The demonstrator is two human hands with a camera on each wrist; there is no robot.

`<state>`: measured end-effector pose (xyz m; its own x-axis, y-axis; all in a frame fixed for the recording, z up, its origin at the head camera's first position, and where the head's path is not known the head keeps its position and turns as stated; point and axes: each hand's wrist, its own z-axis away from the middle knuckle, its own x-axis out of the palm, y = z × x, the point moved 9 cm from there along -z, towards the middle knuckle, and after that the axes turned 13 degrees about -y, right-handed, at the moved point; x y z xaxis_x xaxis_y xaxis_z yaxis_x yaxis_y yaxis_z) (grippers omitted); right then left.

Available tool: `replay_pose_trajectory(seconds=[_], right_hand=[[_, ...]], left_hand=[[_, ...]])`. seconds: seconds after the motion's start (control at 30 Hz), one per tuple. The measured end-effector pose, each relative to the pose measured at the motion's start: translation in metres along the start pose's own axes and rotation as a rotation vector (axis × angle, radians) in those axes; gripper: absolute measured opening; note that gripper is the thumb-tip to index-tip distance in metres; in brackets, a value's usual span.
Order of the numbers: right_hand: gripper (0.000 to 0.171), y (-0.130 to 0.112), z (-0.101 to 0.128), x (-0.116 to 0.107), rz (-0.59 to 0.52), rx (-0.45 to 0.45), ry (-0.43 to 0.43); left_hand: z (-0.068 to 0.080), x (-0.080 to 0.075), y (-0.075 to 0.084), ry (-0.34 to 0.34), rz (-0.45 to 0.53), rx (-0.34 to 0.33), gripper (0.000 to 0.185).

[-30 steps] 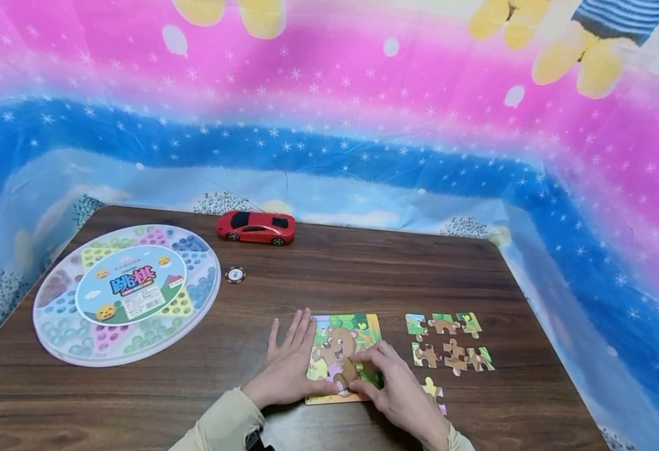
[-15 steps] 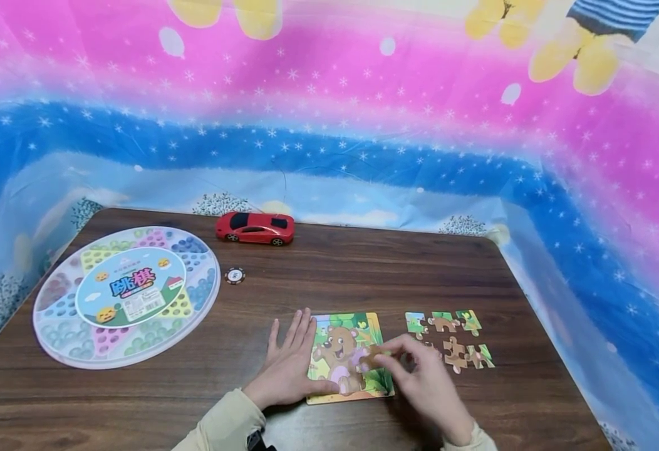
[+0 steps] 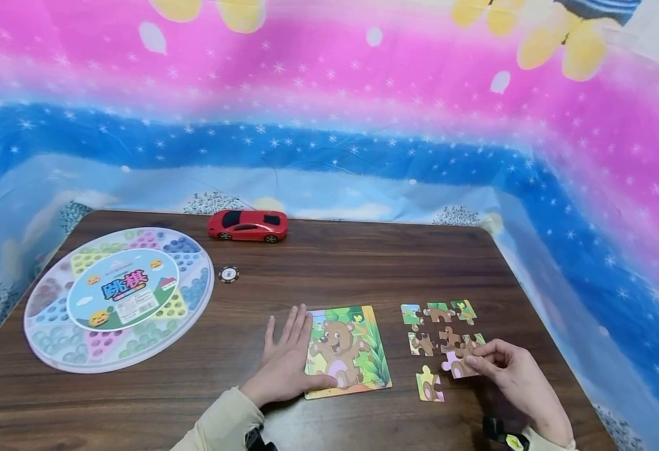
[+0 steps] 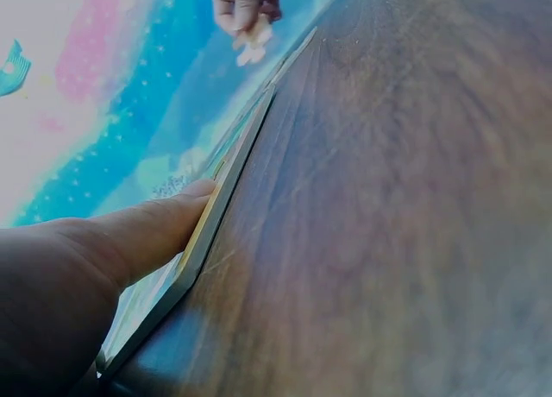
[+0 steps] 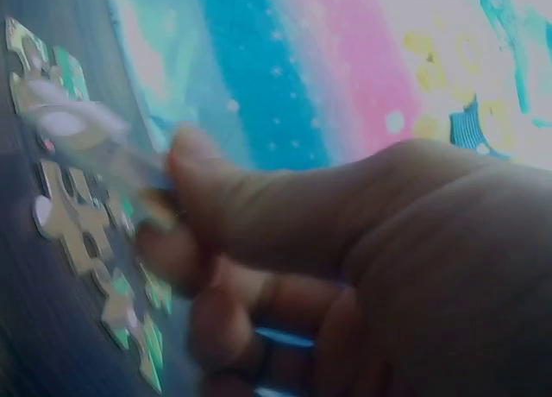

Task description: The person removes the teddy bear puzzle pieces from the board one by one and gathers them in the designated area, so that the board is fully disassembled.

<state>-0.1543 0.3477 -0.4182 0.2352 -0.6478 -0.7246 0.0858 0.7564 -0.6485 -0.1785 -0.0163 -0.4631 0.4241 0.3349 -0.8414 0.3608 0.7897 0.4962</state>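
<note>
My left hand (image 3: 284, 368) rests with spread fingers along the left side of a bear puzzle board (image 3: 370, 369), the thumb over its lower edge. In the left wrist view that thumb (image 4: 159, 224) presses on the board's rim. My right hand (image 3: 524, 382) pinches a pink and brown jigsaw piece (image 3: 458, 366) between thumb and index finger, just below the middle row of loose pieces. The piece is blurred in the right wrist view. Several loose jigsaw pieces (image 3: 421, 344) lie right of the board in rows, with one yellow and brown piece (image 3: 430, 384) nearer me.
A round Chinese checkers set (image 3: 101, 351) lies at the left of the wooden table (image 3: 329, 269). A red toy car (image 3: 247, 227) stands at the back edge, with a poker chip (image 3: 228, 274) in front of it. A patterned cloth (image 3: 329, 144) hangs behind the table.
My right hand has lifted a jigsaw piece off the board and carried it right to the loose pieces. My left hand has stayed on the board.
</note>
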Motion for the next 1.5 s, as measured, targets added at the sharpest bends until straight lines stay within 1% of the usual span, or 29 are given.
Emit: replay_pose_trajectory(seconds=[0.13,0.27,0.37,0.47,0.6,0.83,0.97,1.17,1.37,1.5], right_hand=[[0.025,0.007,-0.001,0.003,0.021,0.027,-0.056],[0.025,0.014,-0.003,0.008,0.07,0.079,-0.087],[0.024,0.019,-0.005,0.012,0.081,0.122,-0.101],[0.021,0.023,-0.006,0.015,0.071,0.156,-0.106],[0.019,0.024,-0.007,0.017,0.081,0.179,-0.1],[0.022,0.024,-0.009,0.016,0.12,0.211,-0.089],[0.022,0.026,-0.009,0.018,0.121,0.242,-0.109],[0.02,0.026,-0.009,0.018,0.135,0.261,-0.122],[0.022,0.026,-0.009,0.018,0.131,0.285,-0.128],[0.021,0.027,-0.009,0.019,0.132,0.29,-0.115]], left_hand=[[-0.001,-0.001,-0.001,0.005,-0.001,-0.006,0.124],[-0.001,0.0,-0.001,0.006,-0.005,-0.01,0.125],[-0.001,0.0,-0.001,0.004,-0.007,-0.01,0.125],[-0.002,0.001,-0.001,-0.002,-0.008,-0.011,0.125],[-0.002,0.001,-0.001,-0.004,0.0,-0.013,0.124],[-0.002,0.001,-0.001,-0.005,-0.002,-0.013,0.124],[-0.002,0.002,-0.002,-0.009,0.001,-0.015,0.124],[-0.001,0.002,-0.001,-0.008,-0.002,-0.015,0.124],[-0.001,0.001,-0.001,-0.006,0.006,-0.008,0.124],[-0.001,0.002,-0.001,-0.007,0.006,-0.008,0.123]])
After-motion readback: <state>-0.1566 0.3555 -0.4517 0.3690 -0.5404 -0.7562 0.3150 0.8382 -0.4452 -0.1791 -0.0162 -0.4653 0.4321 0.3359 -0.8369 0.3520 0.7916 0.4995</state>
